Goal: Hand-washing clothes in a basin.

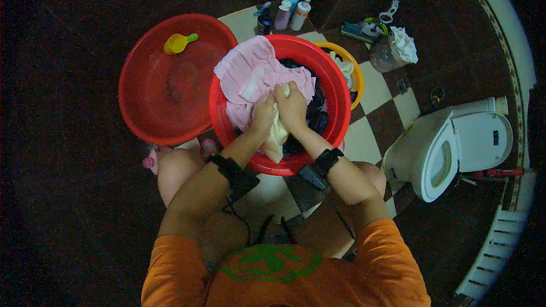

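Both my hands are over a red plastic basin [339, 106] between my knees. My left hand [263, 115] and my right hand [292, 104] are side by side, gripping a pale cream cloth [278, 130]. One end of it shows above my fists and the rest hangs below them. Beneath and beyond my hands lies a pink garment [249, 59], partly draped over the basin's far-left rim. Dark clothes [318, 98] fill the bottom and right side of the basin. My fingers hide part of the cream cloth.
A larger red basin [149, 89], at left, holds a yellow scoop [175, 44]. Behind stand pump bottles [302, 13]. A yellow basin [358, 79] with clothes touches the right side. Farther right are a waste bin [384, 55] and a toilet [426, 153]. A pink bottle [151, 162] lies by my left knee.
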Available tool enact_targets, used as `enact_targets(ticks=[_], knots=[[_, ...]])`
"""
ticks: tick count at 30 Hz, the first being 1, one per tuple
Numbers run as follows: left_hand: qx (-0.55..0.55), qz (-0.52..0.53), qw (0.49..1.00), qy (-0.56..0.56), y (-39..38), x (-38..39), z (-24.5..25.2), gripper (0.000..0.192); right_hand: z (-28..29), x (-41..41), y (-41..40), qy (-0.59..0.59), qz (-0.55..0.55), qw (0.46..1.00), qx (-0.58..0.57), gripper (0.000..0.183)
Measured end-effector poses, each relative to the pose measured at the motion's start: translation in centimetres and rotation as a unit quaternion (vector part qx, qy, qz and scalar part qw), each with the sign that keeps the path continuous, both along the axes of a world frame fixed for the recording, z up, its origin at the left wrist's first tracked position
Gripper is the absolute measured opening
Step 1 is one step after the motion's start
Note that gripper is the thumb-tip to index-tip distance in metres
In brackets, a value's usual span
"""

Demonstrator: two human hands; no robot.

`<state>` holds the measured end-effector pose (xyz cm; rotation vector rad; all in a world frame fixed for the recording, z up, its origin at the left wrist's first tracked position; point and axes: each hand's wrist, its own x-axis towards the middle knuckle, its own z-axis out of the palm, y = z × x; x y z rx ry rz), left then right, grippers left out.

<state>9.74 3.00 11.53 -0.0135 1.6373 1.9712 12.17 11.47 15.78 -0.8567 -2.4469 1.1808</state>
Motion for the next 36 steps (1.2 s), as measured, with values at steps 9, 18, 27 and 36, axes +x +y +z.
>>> enact_targets(ticks=[9,18,27,36], knots=[[-0.035,-0.034,0.995,0.085,-0.9,-1.2,-4.8,0.031,-0.1,-0.6,1.2,-0.131,0.115,0.985,0.014,0.048],[-0.432,-0.374,0.774,0.272,-3.4,-0.4,3.1,0.069,-5.6,2.4,4.4,-0.288,0.288,0.912,0.051,0.055],[-0.492,-0.352,0.763,0.227,-2.6,-0.2,-2.3,0.058,-6.5,1.3,2.8,-0.234,0.264,0.934,0.054,0.052],[0.094,-0.107,0.96,-0.241,-1.7,-3.0,-6.9,0.039,-9.8,1.4,2.2,-0.107,0.096,0.989,-0.028,0.041]])
